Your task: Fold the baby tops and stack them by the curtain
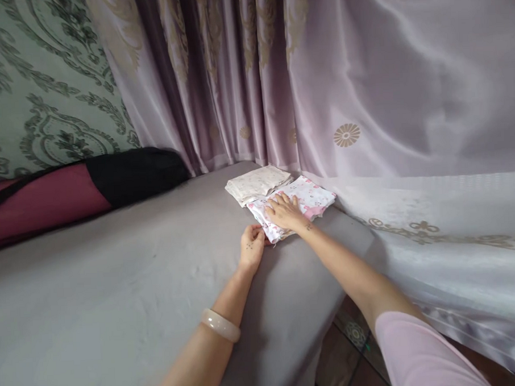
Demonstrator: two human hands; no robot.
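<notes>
A folded white cloth with pink floral print (311, 195) lies near the far corner of the grey-covered surface. Spread flat on top of it is my right hand (284, 212), fingers apart. My left hand (252, 244) is at the cloth's near left corner, its fingers curled around the edge and pinching it. Just behind, partly under or against the floral cloth, sits a cream folded cloth stack (257, 183) that neither hand touches.
The grey surface (116, 290) ends at a front right edge above a tiled floor (339, 354). A dark red and black long bag (70, 192) lies along the patterned wall at left. Mauve curtains (364, 86) hang behind and to the right.
</notes>
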